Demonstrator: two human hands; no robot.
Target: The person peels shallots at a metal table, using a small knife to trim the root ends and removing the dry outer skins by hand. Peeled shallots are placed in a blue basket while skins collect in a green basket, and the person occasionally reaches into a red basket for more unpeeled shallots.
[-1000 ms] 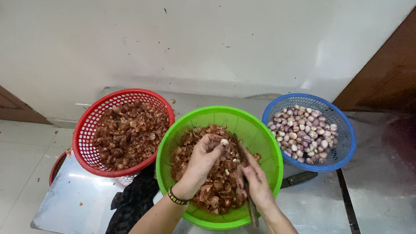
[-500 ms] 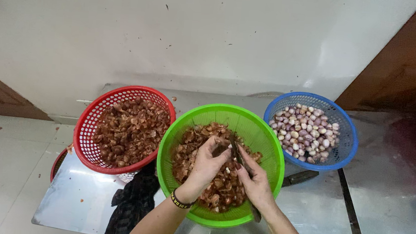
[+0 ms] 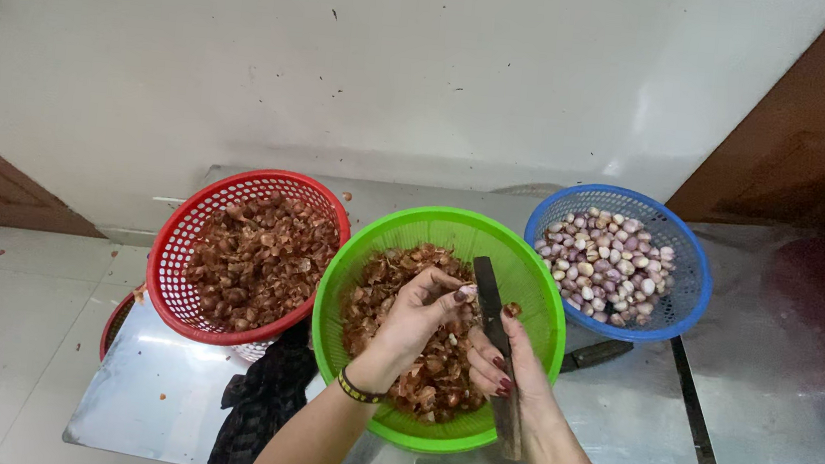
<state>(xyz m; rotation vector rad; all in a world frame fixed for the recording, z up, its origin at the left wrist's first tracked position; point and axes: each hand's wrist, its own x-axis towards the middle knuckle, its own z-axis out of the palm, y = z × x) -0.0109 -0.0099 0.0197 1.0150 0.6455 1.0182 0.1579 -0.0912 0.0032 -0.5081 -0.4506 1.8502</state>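
My left hand [image 3: 417, 314] hovers over the green basket [image 3: 370, 258], pinching a small shallot [image 3: 467, 292] between thumb and fingers. My right hand [image 3: 510, 370] grips a dark knife [image 3: 492, 304] whose blade points up toward the shallot. Brown shallot skins [image 3: 378, 289] fill the green basket beneath both hands. A thin dark bracelet sits on my left wrist.
A red basket [image 3: 183, 242] of brown skins stands at the left, a blue basket [image 3: 692, 276] of peeled shallots at the right. A dark cloth [image 3: 258, 403] hangs off the metal table [image 3: 160, 389]. A second dark handle [image 3: 599, 355] lies beside the green basket. White wall behind.
Both hands have drawn closer together over the green basket. The knife blade has swung upright toward the shallot in my left fingers.
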